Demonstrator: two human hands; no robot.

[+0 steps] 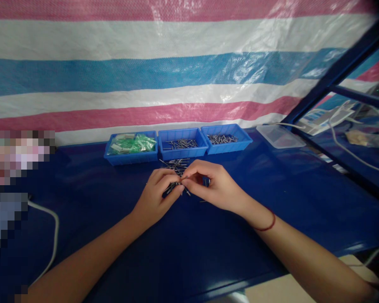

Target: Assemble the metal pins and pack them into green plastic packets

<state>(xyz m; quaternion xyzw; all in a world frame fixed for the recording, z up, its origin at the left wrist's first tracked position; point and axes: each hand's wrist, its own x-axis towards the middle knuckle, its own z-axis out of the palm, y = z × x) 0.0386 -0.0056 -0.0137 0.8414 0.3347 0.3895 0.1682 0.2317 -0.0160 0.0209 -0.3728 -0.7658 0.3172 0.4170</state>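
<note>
My left hand (159, 193) and my right hand (213, 185) meet over a loose heap of small metal pins (176, 166) on the blue table (189, 252). Both hands are closed in a pinch, fingertips touching, on thin metal pins. The left hand seems to hold a small bundle of them. A red string circles my right wrist. Behind the hands stand three blue bins: the left bin (131, 147) holds small green packets, the middle bin (181, 144) and the right bin (226, 139) hold more metal pins.
A clear plastic lid or tray (281, 136) lies right of the bins. A dark blue frame (334, 75) with cables behind it stands at the right. A white cable (52, 235) crosses the table's left side. A striped tarpaulin (177, 63) hangs behind.
</note>
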